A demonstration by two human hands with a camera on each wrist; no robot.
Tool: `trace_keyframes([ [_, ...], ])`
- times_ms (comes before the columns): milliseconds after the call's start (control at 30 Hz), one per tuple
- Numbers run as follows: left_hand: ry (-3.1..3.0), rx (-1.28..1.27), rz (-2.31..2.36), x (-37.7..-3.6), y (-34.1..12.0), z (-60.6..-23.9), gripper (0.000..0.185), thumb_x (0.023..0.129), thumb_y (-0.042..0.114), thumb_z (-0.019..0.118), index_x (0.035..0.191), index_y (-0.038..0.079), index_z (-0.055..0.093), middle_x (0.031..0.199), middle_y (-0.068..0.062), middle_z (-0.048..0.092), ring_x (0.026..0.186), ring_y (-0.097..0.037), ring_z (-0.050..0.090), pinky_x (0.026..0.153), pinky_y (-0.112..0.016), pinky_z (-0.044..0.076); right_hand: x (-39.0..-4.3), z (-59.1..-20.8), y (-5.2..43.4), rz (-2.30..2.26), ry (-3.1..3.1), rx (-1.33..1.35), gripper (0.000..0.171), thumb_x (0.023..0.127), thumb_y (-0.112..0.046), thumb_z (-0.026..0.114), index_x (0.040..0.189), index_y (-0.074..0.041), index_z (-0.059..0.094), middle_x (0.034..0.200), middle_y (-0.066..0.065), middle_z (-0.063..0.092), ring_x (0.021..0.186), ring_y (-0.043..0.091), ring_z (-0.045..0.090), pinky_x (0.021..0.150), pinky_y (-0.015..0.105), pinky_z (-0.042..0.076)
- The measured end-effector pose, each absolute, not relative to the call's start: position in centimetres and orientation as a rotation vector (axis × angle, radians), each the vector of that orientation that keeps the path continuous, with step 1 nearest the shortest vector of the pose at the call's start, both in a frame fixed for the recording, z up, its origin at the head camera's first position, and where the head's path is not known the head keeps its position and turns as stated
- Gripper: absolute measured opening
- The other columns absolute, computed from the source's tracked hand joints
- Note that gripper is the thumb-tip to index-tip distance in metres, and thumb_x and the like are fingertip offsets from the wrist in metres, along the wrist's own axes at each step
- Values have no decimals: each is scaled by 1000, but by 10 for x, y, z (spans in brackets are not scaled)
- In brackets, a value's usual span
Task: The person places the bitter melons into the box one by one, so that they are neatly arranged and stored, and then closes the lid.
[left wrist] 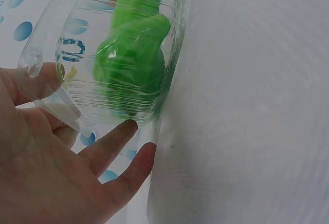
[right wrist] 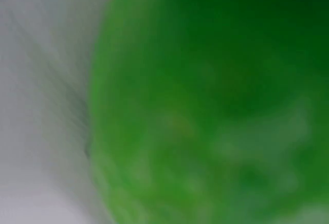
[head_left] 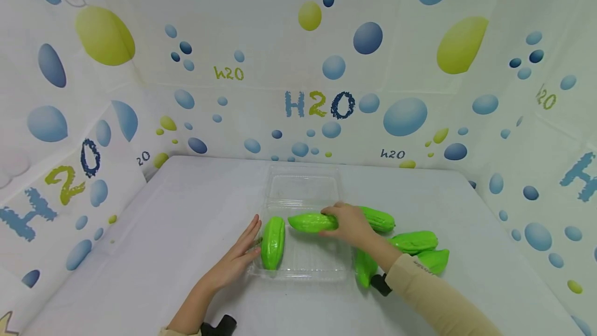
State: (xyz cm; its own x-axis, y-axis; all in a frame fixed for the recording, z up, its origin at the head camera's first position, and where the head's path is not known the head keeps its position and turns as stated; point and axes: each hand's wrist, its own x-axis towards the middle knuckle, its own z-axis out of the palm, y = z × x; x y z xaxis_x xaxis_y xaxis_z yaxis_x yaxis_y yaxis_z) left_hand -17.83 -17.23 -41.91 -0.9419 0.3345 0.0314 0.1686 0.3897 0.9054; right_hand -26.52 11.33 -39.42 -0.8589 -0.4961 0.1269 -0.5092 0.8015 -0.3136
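Note:
A clear plastic clamshell box (head_left: 326, 272) lies with its lid folded back. Along the left side inside sits a bright green, ridged, gourd-like vegetable (head_left: 273, 243). My left hand (head_left: 235, 258) has its fingers extended against the box's left wall; in the left wrist view the clear wall (left wrist: 77, 100) is beside those fingers. Over the box's upper part, my right hand (head_left: 351, 224) grips another green gourd-like vegetable (head_left: 306, 222), which lies crosswise with its tapered end to the left. Blurred green (right wrist: 205, 111) fills most of the right wrist view.
Right of the box are several more green vegetables (head_left: 415, 241), one (head_left: 365, 267) partly under the right forearm and one (head_left: 380, 220) just beyond the hand. The transparent lid (head_left: 303, 185) extends toward the back. A white cloth covers the table (head_left: 186, 211); a patterned curtain (head_left: 261, 40) stands behind.

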Motion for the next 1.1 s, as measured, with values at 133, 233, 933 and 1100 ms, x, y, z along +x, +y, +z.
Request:
trace_keyframes([
  [133,2500,451,1572,-178,-172,-418,60,96,14,43,147,6,12,153,-4,-2,138,-29,3,106,-57,8,-264,-398,111,406,-2939,813,57,69,-48,74,114,-15,64,105,4,63,96,24,58,82,49,42],
  [233,2507,452,1565,-177,-172,-419,59,96,14,42,146,5,12,153,-3,-2,138,-28,2,106,-56,7,-263,-400,109,334,-2942,812,57,69,-49,74,115,-15,63,106,5,64,97,24,58,82,49,40],
  [933,2506,442,1558,-177,-172,-419,60,96,15,43,147,6,12,153,-2,-2,138,-28,6,106,-56,10,-252,-406,103,108,-2802,814,56,69,-47,75,113,-13,64,90,2,54,80,18,53,67,38,36],
  [1100,2500,455,1563,-176,-172,-417,60,96,15,43,146,5,12,153,-4,-2,138,-29,3,106,-57,8,-251,-407,103,146,-2802,809,56,69,-46,76,112,-12,64,89,1,54,79,18,53,68,39,35],
])
